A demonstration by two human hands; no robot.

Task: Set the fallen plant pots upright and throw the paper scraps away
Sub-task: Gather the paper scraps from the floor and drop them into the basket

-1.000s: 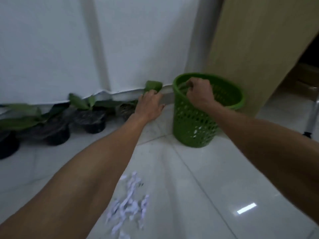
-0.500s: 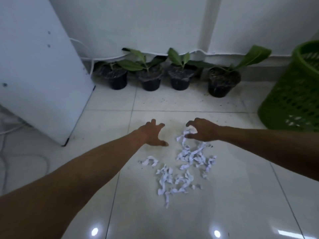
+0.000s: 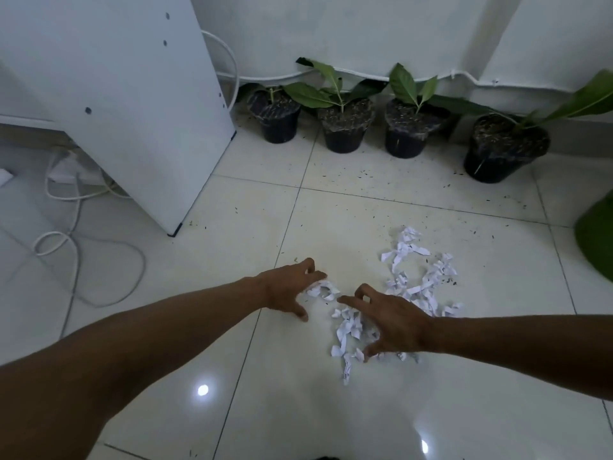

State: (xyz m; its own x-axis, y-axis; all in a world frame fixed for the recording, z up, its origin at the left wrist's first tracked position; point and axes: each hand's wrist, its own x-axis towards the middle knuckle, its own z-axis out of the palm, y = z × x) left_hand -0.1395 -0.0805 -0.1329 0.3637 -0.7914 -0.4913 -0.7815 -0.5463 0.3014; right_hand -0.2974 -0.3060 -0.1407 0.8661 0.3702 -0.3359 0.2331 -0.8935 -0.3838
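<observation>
White floor tiles (image 3: 365, 410) fill the view, bounded by a wall at the back. At far left, cables (image 3: 76, 227) lie looped beside a leaning white panel (image 3: 132, 104). Along the wall, four pots (image 3: 343, 127) stand upright in a row, each with a leafy plant; loose soil specks dot the tiles in front of them. By that evidence, the upright step appears complete.

Left hand (image 3: 288, 288): grip open, fingers spread, palm down, fingertips touching a small outlying clump of scraps (image 3: 411, 287). Right hand (image 3: 388, 322): grip open, fingers splayed, resting over the near edge of the main pile. Neither hand holds paper.

The pile's long axis runs away from the person, from beside the right hand toward the pots, slanting right. Most of it lies beyond and to the right of the right hand, which is the nearer one. The left hand reaches only the outlier.

A green bin (image 3: 597, 237) shows at the right edge, well apart from the pile.
</observation>
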